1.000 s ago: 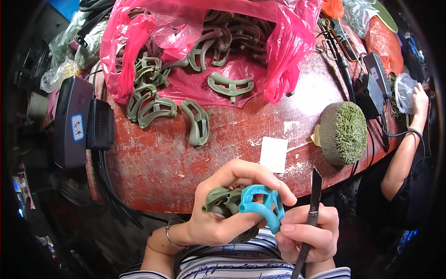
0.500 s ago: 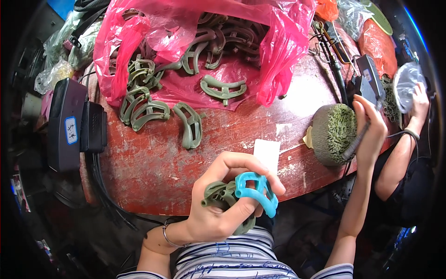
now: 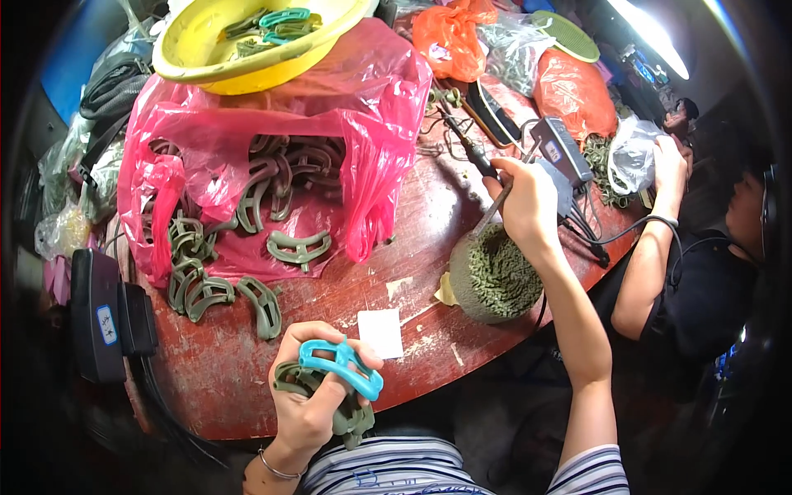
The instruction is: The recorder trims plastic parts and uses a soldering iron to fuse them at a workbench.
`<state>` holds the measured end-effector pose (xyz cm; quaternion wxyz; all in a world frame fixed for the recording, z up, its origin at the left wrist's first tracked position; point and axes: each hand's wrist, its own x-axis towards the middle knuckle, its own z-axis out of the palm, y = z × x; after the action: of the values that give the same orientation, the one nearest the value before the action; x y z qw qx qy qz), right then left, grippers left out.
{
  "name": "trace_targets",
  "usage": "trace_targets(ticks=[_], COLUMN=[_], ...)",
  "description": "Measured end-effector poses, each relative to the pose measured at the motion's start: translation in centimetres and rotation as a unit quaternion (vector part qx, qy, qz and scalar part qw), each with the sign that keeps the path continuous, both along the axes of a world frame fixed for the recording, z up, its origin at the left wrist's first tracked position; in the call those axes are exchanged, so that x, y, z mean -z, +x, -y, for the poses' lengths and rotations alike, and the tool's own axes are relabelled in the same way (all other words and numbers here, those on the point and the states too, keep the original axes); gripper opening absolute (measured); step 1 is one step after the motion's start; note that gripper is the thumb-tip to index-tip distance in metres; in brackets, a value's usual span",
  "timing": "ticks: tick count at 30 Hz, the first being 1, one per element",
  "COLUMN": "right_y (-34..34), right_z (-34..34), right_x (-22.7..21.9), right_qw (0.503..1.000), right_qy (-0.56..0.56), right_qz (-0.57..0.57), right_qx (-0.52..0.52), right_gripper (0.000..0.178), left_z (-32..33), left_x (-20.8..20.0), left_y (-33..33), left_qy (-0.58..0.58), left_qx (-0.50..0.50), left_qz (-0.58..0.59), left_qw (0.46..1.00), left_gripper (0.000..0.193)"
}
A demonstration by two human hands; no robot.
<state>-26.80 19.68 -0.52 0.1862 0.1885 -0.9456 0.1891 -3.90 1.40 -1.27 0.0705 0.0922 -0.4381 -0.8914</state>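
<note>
While our L hand grasps a curved turquoise plastic frame w/ cut-out windows btwn thumb and fingers, it also clasps a bunch of dark olive-green plastic frames in the palm; exact no. hidden. All that is held just off the near edge of the worn red tabletop.

Our R hand is reached fwd above the table, fingers curled on a slim grey stick-like tool that slants down by the grey-green drum-shaped block w/ rough tufted top. Fingertips are right by a black corded wand; can't tell if they touch it.

Progress, as far as we can judge: unfinished. Lots of similar green frames sit in the mouth of the crinkled pink plastic bag, w/ a few more spilling out at its L side and one lone green frame on the bare red surface. A smaller lot, green plus a teal one, is in the round yellow plastic basin behind; poss. the done ones, but we can't confirm. Turquoise one's in hand, so we'd call it mid-work, w/ the bulk left. We can't see any diff. btwn worked and unworked pcs.
</note>
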Motion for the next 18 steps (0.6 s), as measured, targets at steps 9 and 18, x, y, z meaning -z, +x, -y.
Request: trace_targets(ticks=[9, 18], right_y=[8.5, 15.9], right_z=[-1.6, -5.9], right_x=[-6.3, -1.5], right_qw=[0.901, 0.956], right_qy=[-0.41, -0.204], right_qz=[0.123, 0.207], right_qx=[-0.065, 0.038], right_gripper=[0.03, 0.033], left_z=[0.0, -0.6], left_x=[0.0, 0.2], left_y=[-0.5, -0.5], left_qy=[0.013, -0.025], left_qx=[0.001, -0.033], left_qz=[0.007, 0.026], left_qw=[1.0, 0.999], left_gripper=[0.026, 0.028])
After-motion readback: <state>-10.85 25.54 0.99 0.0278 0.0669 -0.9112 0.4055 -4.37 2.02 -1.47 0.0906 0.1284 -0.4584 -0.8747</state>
